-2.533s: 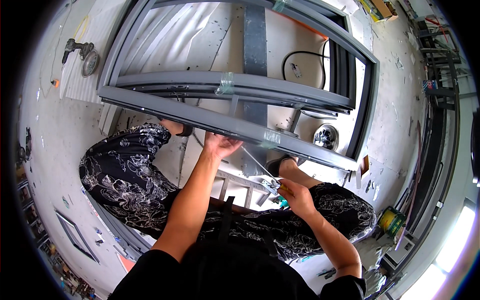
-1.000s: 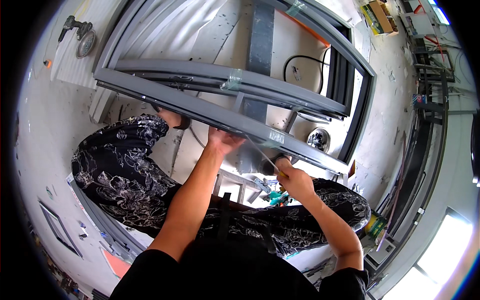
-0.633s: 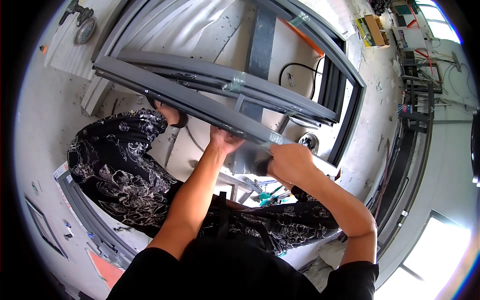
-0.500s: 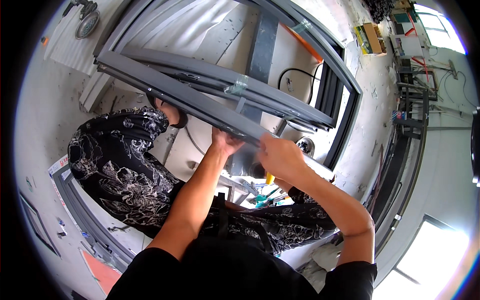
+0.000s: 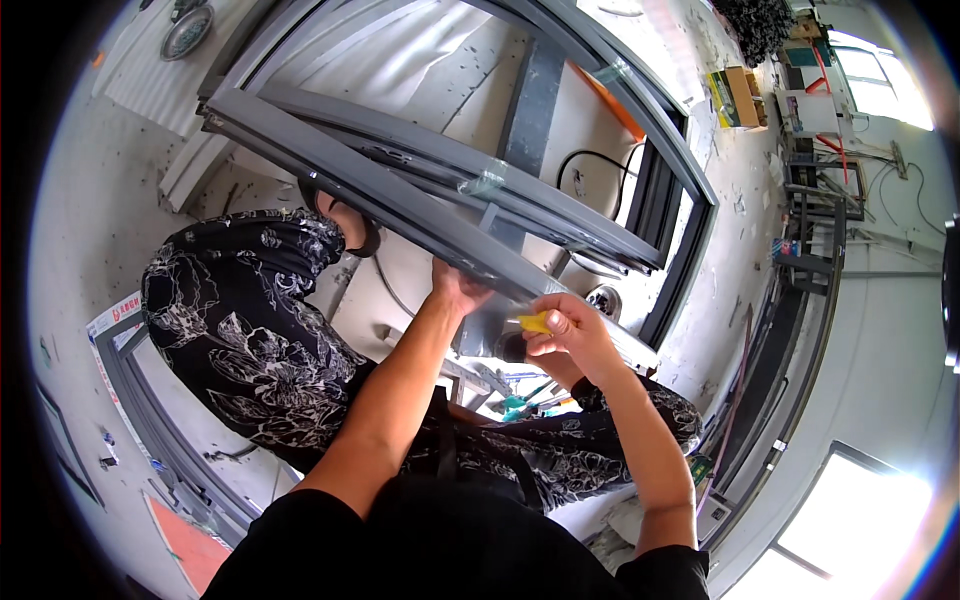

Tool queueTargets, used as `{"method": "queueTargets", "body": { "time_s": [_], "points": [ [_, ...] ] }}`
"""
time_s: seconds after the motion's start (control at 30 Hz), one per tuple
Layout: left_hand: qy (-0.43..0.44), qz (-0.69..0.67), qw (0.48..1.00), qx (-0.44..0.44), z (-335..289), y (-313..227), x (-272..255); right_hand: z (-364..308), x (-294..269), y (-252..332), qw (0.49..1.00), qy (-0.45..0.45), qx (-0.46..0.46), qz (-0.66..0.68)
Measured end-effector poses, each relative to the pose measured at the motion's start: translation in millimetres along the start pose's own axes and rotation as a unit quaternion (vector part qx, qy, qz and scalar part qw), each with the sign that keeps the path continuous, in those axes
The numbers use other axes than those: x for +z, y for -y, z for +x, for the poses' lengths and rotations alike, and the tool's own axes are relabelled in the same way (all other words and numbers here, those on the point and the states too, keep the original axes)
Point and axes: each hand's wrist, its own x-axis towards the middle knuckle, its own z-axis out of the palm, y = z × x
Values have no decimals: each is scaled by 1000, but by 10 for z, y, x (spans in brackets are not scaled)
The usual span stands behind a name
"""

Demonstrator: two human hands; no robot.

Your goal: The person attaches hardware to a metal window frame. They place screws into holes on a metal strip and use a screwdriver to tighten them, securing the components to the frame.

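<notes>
A long grey metal bar (image 5: 345, 185), part of a window frame, slants from the upper left down to the right in front of me. My left hand (image 5: 458, 291) is closed on the bar's lower edge near the middle, its fingertips partly hidden behind the metal. Just right of it, my right hand (image 5: 572, 338) pinches a small yellow tool (image 5: 534, 322) between thumb and fingers. The tool's tip points left, close to the bar's near edge; whether it touches cannot be seen. Clear tape (image 5: 484, 180) clings to the parallel rail beyond.
The larger grey frame (image 5: 690, 175) spreads out ahead, with a dark crossbeam (image 5: 530, 105) under it. A black cable (image 5: 590, 155) loops inside. Tools with teal handles (image 5: 520, 408) lie between my legs. More frame profiles (image 5: 165, 430) lean at the left; a cardboard box (image 5: 742, 98) stands far right.
My right hand has turned and drawn back slightly from the bar, and the yellow tool now shows in its fingers. My left hand keeps its hold on the bar.
</notes>
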Motion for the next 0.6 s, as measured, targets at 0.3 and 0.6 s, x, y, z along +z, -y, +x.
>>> {"method": "queueTargets", "body": {
  "time_s": [0.3,0.6],
  "points": [
    [-55,27,998,-2,27,10,-1,101,202,77,669,-278,-403,-558],
    [-41,10,999,0,-2,16,7,-201,196,164,832,-167,-249,-467]
  ]
}}
